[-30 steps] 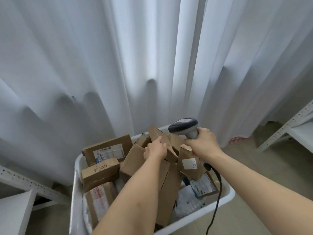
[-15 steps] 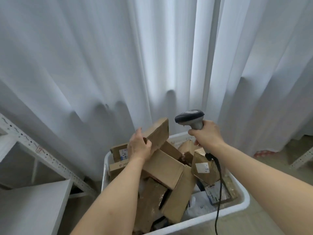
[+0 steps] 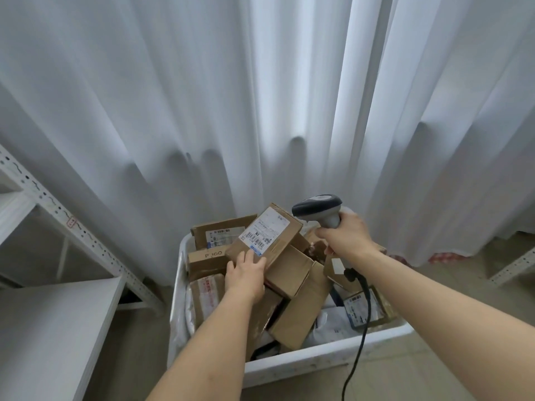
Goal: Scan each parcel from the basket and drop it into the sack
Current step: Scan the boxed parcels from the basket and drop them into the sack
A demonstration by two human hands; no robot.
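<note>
White plastic basket [image 3: 304, 364] is holding piled cardboard parcels. Left hand [image 3: 246, 273] is gripping a brown labelled cardboard parcel [image 3: 265, 237] above the pile, tilted label-up; right hand [image 3: 346, 238] is clutching a grey handheld scanner [image 3: 318, 208] just beside it.

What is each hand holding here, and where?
Left hand holds a labelled parcel by its near lower end; right hand grips the scanner by its handle.
</note>
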